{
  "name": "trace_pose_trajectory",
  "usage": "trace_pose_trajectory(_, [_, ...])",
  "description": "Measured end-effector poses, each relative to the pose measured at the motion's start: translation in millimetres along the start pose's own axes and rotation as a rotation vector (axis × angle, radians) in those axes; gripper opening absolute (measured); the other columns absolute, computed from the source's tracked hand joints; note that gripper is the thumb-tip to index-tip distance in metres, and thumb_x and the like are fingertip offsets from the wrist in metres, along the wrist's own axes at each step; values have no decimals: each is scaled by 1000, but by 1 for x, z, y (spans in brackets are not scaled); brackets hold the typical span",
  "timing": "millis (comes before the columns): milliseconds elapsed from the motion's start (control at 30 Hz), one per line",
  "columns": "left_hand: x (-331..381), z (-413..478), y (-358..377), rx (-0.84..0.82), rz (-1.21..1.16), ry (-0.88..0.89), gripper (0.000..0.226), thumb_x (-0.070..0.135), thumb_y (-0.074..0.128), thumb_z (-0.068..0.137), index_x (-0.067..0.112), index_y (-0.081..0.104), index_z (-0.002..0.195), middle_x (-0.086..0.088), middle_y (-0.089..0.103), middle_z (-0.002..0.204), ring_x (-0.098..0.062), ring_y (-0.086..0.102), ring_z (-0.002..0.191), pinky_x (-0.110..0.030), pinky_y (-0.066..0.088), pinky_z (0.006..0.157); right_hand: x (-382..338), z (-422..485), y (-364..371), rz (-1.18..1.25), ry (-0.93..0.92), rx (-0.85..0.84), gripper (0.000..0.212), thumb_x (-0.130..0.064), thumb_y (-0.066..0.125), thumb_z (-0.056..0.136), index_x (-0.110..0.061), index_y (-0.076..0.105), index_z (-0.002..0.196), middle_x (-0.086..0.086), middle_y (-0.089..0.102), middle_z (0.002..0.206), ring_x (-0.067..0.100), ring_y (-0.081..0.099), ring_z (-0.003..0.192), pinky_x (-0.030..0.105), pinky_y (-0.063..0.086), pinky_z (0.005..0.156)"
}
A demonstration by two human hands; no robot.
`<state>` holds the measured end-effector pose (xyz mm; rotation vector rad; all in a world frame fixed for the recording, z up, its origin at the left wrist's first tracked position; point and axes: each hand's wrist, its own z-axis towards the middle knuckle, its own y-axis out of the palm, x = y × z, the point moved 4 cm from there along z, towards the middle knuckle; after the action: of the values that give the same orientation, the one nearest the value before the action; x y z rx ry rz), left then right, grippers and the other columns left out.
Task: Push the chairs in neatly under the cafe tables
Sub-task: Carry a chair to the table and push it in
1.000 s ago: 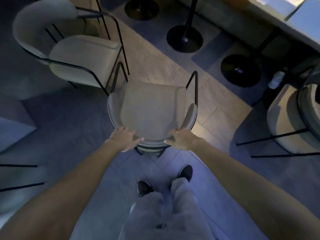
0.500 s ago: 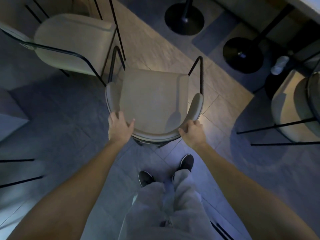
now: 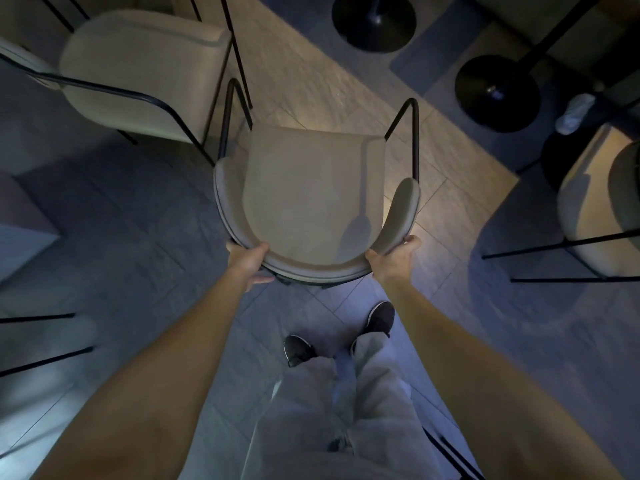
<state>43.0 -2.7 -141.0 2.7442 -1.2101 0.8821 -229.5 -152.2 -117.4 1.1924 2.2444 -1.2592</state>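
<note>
A beige upholstered chair with a curved backrest and thin black metal arms stands on the tiled floor right in front of me, its seat facing away. My left hand grips the left rear of the backrest, thumb below the rim. My right hand holds the right rear of the backrest, fingers wrapped around its outer side. Two round black table bases stand ahead, beyond the chair's front.
A second beige chair stands close at the upper left, nearly touching the held chair's left arm. A third chair is at the right edge. A white crumpled object lies near the right table base. Black chair legs cross the left edge.
Both hands slid from the top of the backrest outward to its sides and now grip it. The view has moved forward, and the chair and table bases sit closer.
</note>
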Motion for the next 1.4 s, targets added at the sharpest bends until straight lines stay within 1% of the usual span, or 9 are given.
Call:
trace_pose_trajectory(100, [2, 0, 5, -3, -15, -31, 63, 16, 72, 87, 13, 30, 134, -9, 47, 135, -37, 58, 119, -54, 61, 57, 2, 3, 5, 31, 26, 53, 81, -13, 81, 79, -17, 24, 137, 9, 57, 120, 31, 63, 100, 36, 56, 81])
trace_pose_trajectory(267, [3, 0, 5, 21, 29, 12, 53, 14, 70, 88, 11, 33, 125, -6, 45, 124, -35, 58, 116, -58, 61, 69, 10, 8, 9, 77, 94, 115, 87, -18, 83, 77, -17, 23, 140, 13, 61, 123, 33, 65, 103, 37, 53, 80])
trace_pose_trajectory(367, [4, 1, 3, 24, 46, 12, 54, 16, 71, 87, 11, 33, 125, -7, 47, 128, -35, 58, 117, -52, 62, 62, 15, 8, 9, 164, 257, 88, 91, -23, 83, 80, -13, 23, 147, 16, 57, 127, 34, 61, 107, 46, 57, 92])
trace_pose_trajectory(533, [6, 8, 2, -24, 2, -62, 58, 17, 72, 87, 12, 31, 128, -9, 47, 131, -39, 59, 115, -51, 60, 53, 19, 17, 24, 334, 486, -141, 66, -13, 84, 81, -5, 44, 134, 21, 59, 127, 39, 67, 96, 49, 59, 45])
trace_pose_trajectory(633, [4, 12, 2, -46, -64, -115, 60, 19, 75, 85, 15, 32, 127, -10, 48, 134, -41, 58, 116, -58, 58, 50, 24, 20, 30, 430, 558, -224, 65, -6, 83, 81, -3, 45, 134, 26, 61, 125, 43, 68, 92, 53, 58, 45])
trace_pose_trajectory(867, [7, 17, 8, -31, -114, -89, 52, 0, 65, 83, 12, 32, 122, -17, 50, 129, -42, 63, 103, -61, 56, 50, 20, 27, 28, 438, 473, -222, 46, 6, 68, 86, 6, 53, 130, 27, 65, 122, 40, 69, 92, 42, 58, 43])
trace_pose_trajectory(1167, [56, 24, 46, -13, -117, -16, 44, 0, 63, 87, 13, 31, 114, -17, 51, 124, -35, 63, 90, -56, 57, 45, -28, 71, 9, 478, 393, -236, 41, 8, 64, 83, 10, 57, 124, 28, 68, 117, 44, 71, 95, 49, 61, 50])
trace_pose_trajectory(1333, [110, 24, 82, -5, -113, -15, 44, -1, 61, 88, 11, 30, 117, -17, 48, 123, -39, 61, 94, -69, 55, 62, -68, 113, -8, 488, 386, -267, 38, 9, 61, 86, 9, 58, 124, 26, 69, 114, 34, 69, 82, 39, 58, 42])
trace_pose_trajectory(1400, [131, 28, 96, 3, -103, -9, 45, -1, 61, 87, 10, 31, 119, -18, 49, 124, -38, 62, 90, -68, 55, 60, -83, 133, -14, 502, 396, -278, 41, 9, 63, 85, 9, 57, 126, 26, 68, 116, 34, 70, 83, 39, 58, 42])
